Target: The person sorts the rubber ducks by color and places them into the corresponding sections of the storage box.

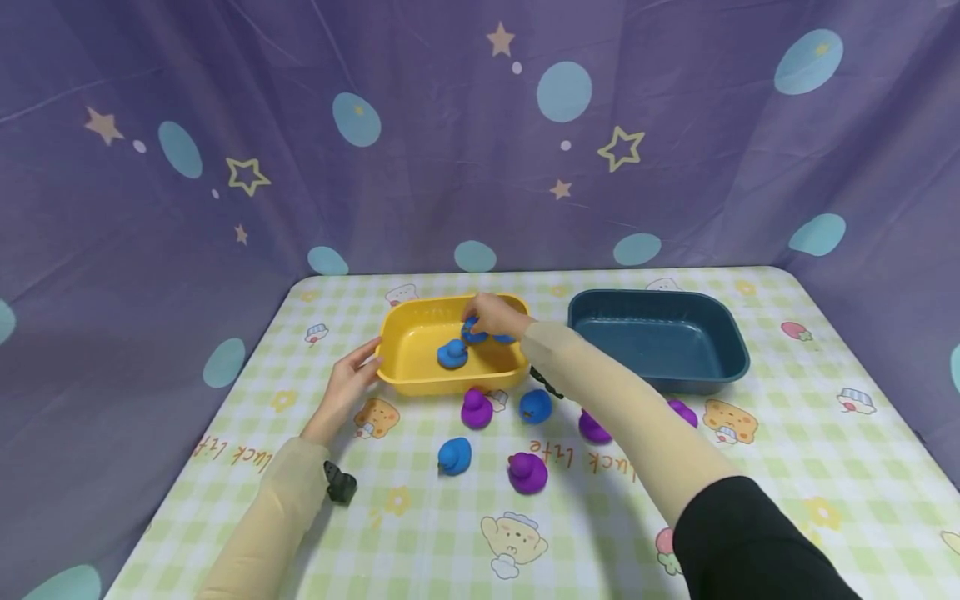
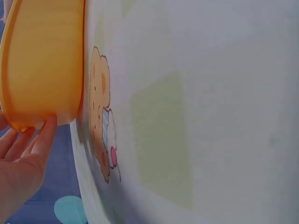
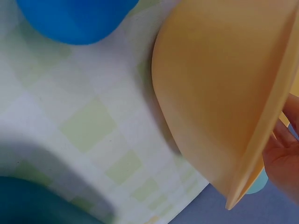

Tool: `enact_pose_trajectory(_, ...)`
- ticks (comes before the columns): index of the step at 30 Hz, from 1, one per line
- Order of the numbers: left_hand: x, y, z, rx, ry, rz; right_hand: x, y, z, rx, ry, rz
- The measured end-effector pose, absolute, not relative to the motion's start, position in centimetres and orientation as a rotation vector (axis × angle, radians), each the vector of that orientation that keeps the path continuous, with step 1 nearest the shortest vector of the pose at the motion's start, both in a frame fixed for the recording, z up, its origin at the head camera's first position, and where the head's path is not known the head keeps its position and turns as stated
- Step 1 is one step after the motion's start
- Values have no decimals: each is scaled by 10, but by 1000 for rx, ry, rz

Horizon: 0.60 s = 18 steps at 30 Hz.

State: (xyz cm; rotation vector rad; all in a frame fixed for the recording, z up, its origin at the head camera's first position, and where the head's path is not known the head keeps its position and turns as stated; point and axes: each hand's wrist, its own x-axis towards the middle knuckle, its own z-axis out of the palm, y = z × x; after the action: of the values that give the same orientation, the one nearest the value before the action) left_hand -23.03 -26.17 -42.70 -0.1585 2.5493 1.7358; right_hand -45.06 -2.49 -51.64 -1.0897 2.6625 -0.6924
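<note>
My right hand [image 1: 495,317] reaches over the near right rim of a yellow basin [image 1: 420,387] and pinches a blue toy duck [image 1: 471,337] inside it. Another blue duck [image 1: 452,354] sits on the basin floor just left of these fingers. A bit of blue [image 1: 504,339] shows under my right wrist, mostly hidden. My left hand [image 1: 348,379] touches the basin's left end, its fingers [image 2: 45,135] fairly straight against the outer wall. In the right wrist view, the basin wall [image 3: 210,93] hides the right fingertips and what they hold.
A dark teal basin [image 1: 697,387] stands to the right. On the checked tablecloth in front lie blue ducks [image 1: 536,407] [image 1: 454,457] and several purple ducks [image 1: 477,410] [image 1: 528,473]. My right forearm partly covers two purple ducks [image 1: 595,427] [image 1: 682,412]. A purple curtain [image 1: 450,167] hangs behind the table.
</note>
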Motion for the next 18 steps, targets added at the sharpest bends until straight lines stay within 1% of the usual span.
enact_pose_trajectory(1,-230,-262,-427,-155,2551,1733,-459,-26,-525,-1081,2649,-676)
enact_pose_trajectory(4,-231,-262,-427,-150,2555,1720,-486,-25,-557,-1187,2635,-757)
enact_pose_trajectory(7,-231,-261,-427,-157,2553,1710,-483,-24,-555,-1195,2648,-750)
enact_pose_trajectory(8,-231,-261,-427,-161,2554,1705,-465,-23,-536,-1171,2668,-721)
enact_pose_trajectory(11,-231,-260,-427,-173,2551,1704,-433,-22,-497,-1048,2656,-665)
enact_pose_trajectory(14,-231,-260,-427,-176,2551,1706,-409,-18,-464,-1003,2618,-685)
enact_pose_trajectory(16,-231,-261,-427,-174,2554,1710,-417,-16,-473,-1064,2612,-776)
enact_pose_trajectory(18,-231,-261,-427,-167,2556,1719,-408,-14,-461,-1067,2601,-812)
